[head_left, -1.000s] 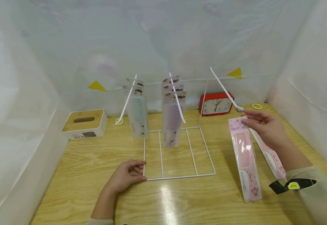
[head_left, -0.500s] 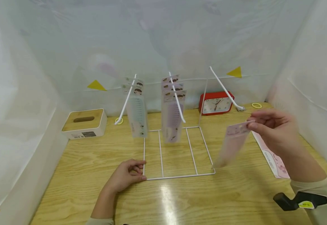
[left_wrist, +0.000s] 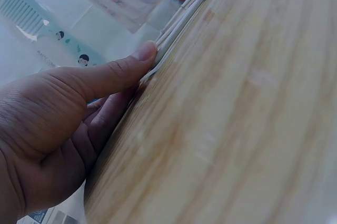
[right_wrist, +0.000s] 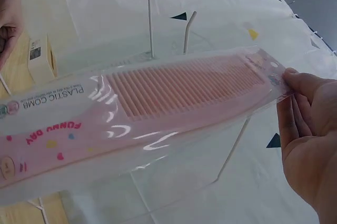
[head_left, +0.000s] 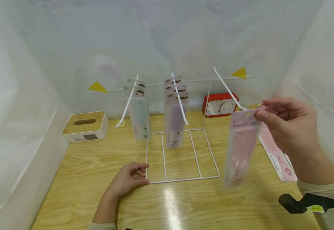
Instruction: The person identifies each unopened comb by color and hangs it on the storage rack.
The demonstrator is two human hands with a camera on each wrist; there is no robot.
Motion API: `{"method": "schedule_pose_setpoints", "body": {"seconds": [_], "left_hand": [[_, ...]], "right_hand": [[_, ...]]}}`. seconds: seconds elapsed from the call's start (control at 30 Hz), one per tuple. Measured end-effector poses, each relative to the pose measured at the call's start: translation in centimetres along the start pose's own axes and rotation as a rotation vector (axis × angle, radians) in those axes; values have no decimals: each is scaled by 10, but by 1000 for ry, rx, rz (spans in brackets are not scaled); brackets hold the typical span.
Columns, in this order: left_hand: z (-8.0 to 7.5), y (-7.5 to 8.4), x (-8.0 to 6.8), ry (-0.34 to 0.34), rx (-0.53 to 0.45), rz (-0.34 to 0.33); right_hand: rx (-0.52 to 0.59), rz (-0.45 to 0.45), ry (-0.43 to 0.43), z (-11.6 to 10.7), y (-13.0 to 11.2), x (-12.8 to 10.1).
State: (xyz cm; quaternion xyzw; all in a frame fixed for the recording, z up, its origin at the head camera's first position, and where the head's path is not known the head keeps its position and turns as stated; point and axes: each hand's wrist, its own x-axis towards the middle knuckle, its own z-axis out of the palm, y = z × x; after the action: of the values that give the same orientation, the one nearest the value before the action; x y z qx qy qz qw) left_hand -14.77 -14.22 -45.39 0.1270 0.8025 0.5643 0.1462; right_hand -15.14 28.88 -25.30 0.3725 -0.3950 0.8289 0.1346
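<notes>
Right of centre, your right hand [head_left: 293, 125] has fingers pinching the pink comb pack [head_left: 242, 147] by its top corner, near the right hook [head_left: 227, 88]'s tip. Lower centre-left, your left hand [head_left: 127, 179]'s fingers pinch the rack [head_left: 184, 180]'s near corner. Narrow bench [head_left: 201, 204] strip shows between pack and rack base.

In the head view, the scene is lit moderately and evenly, with the left sheet [head_left: 14, 111] shown brighter than the greyish back sheet [head_left: 155, 38]. The table [head_left: 171, 207] is crossed by a streak of glare at the near edge, and a soft shadow is cast near the right sleeve [head_left: 333, 222]. The lower end of the pink comb packet [head_left: 242, 143] is blurred. In the right wrist view, white glints are thrown off it. The left wrist view is dimmer and bluish, the left hand [left_wrist: 58, 113] being shaded underneath.
</notes>
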Motion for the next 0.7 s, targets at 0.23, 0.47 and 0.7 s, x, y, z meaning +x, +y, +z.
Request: {"method": "schedule_pose_setpoints", "body": {"seconds": [0.23,0.47,0.7], "left_hand": [[-1,-2,1,-7,3,4],[-1,-1,0,-11,-8,-6],[-1,-1,0,-9,2,1]], "right_hand": [[27,-11,69,-1,1,1],[-41,23,109,-4,4,6],[-102,40,120,-8,10,8]]}}
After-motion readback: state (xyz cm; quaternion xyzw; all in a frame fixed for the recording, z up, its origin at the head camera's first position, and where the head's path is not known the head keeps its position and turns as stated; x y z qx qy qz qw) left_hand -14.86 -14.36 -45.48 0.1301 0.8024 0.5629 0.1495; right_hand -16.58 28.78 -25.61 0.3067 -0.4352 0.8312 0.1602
